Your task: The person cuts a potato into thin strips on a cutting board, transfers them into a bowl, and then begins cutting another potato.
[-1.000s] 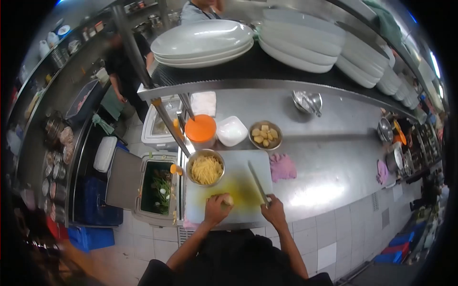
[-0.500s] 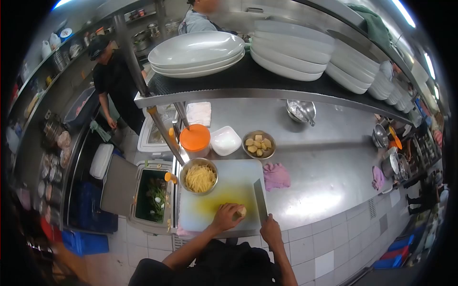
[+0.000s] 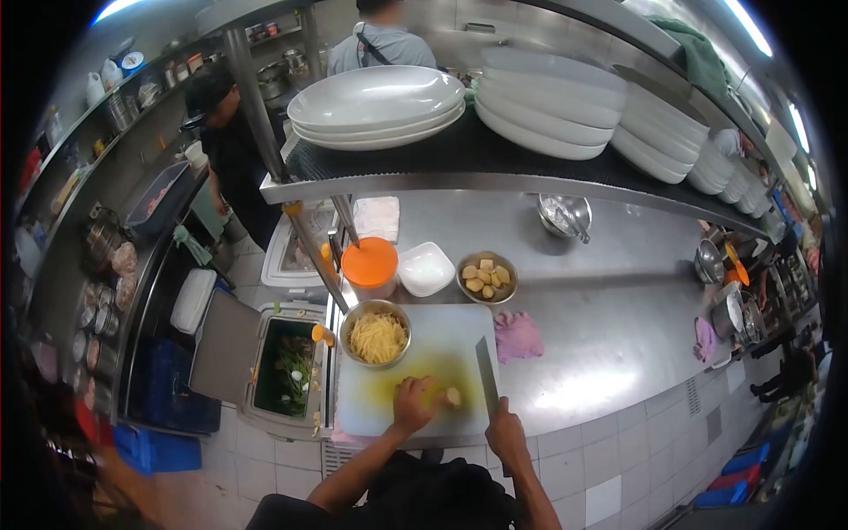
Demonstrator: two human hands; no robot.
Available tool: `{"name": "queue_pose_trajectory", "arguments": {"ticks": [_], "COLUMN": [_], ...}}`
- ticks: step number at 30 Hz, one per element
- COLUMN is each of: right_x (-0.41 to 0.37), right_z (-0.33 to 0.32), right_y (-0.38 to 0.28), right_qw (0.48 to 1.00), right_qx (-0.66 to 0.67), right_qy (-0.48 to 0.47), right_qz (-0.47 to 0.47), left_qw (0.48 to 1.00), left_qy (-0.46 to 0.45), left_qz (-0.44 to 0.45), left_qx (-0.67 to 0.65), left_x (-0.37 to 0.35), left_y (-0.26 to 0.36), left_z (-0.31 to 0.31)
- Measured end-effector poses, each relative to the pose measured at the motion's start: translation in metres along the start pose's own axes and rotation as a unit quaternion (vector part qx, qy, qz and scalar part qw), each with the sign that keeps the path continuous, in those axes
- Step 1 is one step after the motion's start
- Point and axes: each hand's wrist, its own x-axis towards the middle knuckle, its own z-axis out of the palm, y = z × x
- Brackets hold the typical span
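Note:
My right hand (image 3: 506, 433) is closed around the handle of a cleaver (image 3: 487, 375), its blade pointing away from me along the right edge of the cutting board (image 3: 424, 336). On the board, my left hand (image 3: 415, 403) has its fingers apart, thumb side towards a small peeled pale-yellow piece (image 3: 454, 397) that looks like ginger. Whether the thumb touches the piece is blurred. Yellow stain spreads around both. A steel bowl of thin yellow strips (image 3: 378, 338) stands at the board's far left corner. Behind the board is a bowl of peeled chunks (image 3: 484, 279).
A white square dish (image 3: 427, 269) and an orange-lidded tub (image 3: 369, 265) stand behind the board. Right of it lies a pink cloth (image 3: 518, 336). A green-lined scrap bin (image 3: 287, 371) is at the left. Overhead, a shelf (image 3: 495, 187) bears stacked plates. Two people stand beyond.
My left hand has shifted slightly left, and its fingers have come away from around the pale-yellow piece. The cleaver stays in my right hand. The view has tilted a little.

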Motion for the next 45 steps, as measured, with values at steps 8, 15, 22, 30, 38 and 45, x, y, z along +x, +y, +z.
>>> {"name": "queue_pose_trajectory", "arguments": {"ticks": [8, 15, 22, 30, 38, 45], "right_x": [0.008, 0.008, -0.002, -0.027, -0.026, -0.023], "right_z": [0.024, 0.014, 0.001, 0.032, 0.032, 0.028], "right_y": [0.023, 0.01, -0.004, 0.009, 0.004, 0.001], "right_qw": [0.999, 0.999, 1.0, 1.0, 0.999, 1.0], "right_qx": [-0.051, 0.025, -0.006, -0.015, -0.016, -0.008], "right_qy": [0.004, -0.012, -0.004, -0.008, -0.032, -0.021], "right_qz": [-0.013, 0.031, 0.016, 0.005, 0.026, 0.009], "left_qw": [0.986, 0.995, 0.997, 0.996, 0.996, 0.972], "left_qy": [0.073, 0.028, -0.03, -0.034, 0.031, 0.115], "left_qz": [-0.121, -0.047, 0.047, 0.065, -0.076, -0.178], "left_qx": [-0.094, -0.078, -0.059, -0.058, 0.018, 0.097], "left_x": [-0.007, -0.008, 0.0, 0.005, -0.035, -0.059], "left_y": [-0.012, 0.001, 0.024, 0.013, -0.02, -0.054], "left_z": [0.013, -0.003, 0.006, 0.015, -0.06, -0.113]}}
